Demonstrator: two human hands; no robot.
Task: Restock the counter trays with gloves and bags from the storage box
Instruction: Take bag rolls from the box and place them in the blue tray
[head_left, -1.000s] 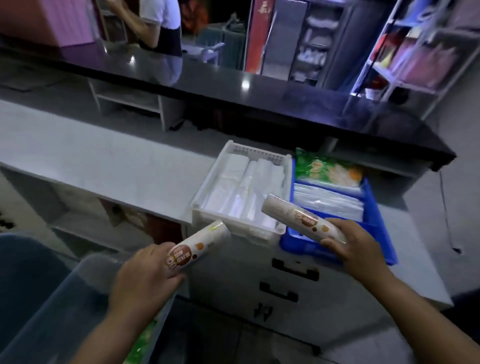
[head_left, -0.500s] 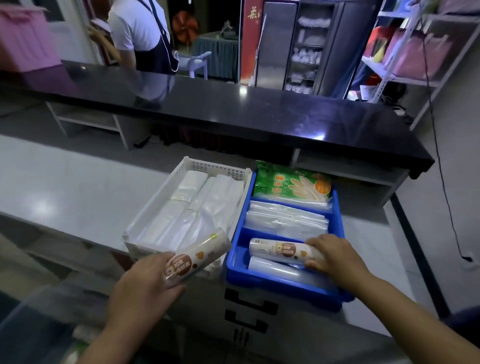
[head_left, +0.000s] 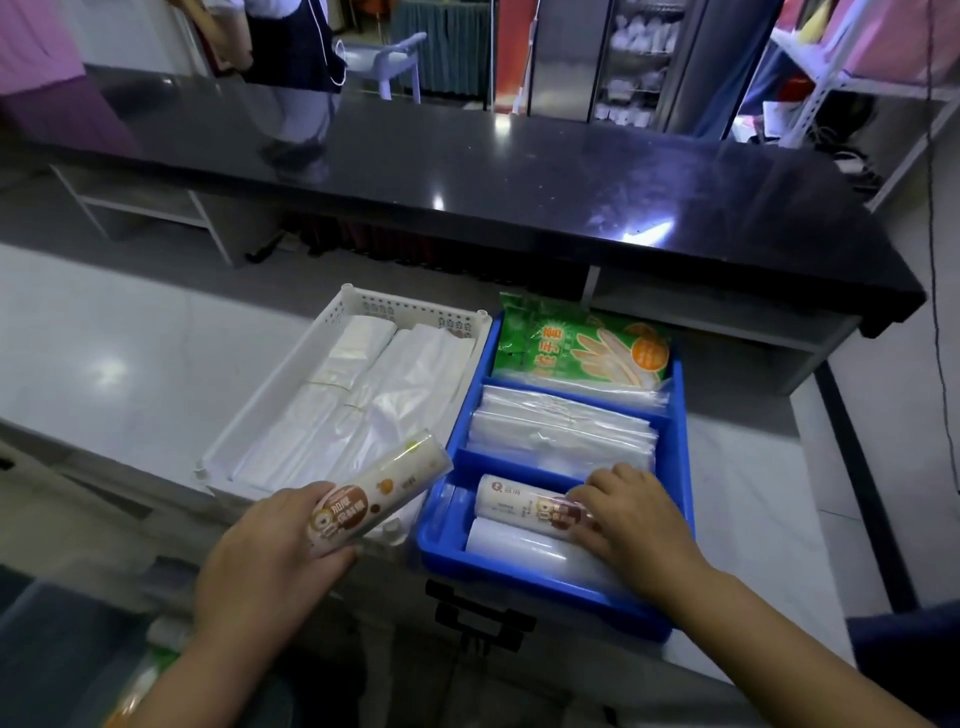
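A blue divided tray (head_left: 675, 467) sits on the grey counter beside a white slotted tray (head_left: 270, 410) full of clear folded bags. The blue tray's far compartment holds a green glove pack (head_left: 576, 353), the middle one flat clear bags (head_left: 561, 431). In the near compartment a printed bag roll (head_left: 519, 506) lies on a plain clear roll (head_left: 524, 548); my right hand (head_left: 634, 519) rests on the printed roll with fingers curled over it. My left hand (head_left: 275, 551) holds a second printed bag roll (head_left: 374, 493) just in front of the white tray's near corner.
A raised black countertop (head_left: 467, 171) runs behind the trays, with open shelves under it. Drawer handles (head_left: 478, 613) show below the blue tray. The storage box (head_left: 62, 654) is dimly seen at the bottom left. A person in an apron (head_left: 291, 41) stands beyond the counter.
My right hand carried its roll from above the white tray into the blue tray's near compartment and laid it on the clear roll. My left hand moved its roll up toward the trays.
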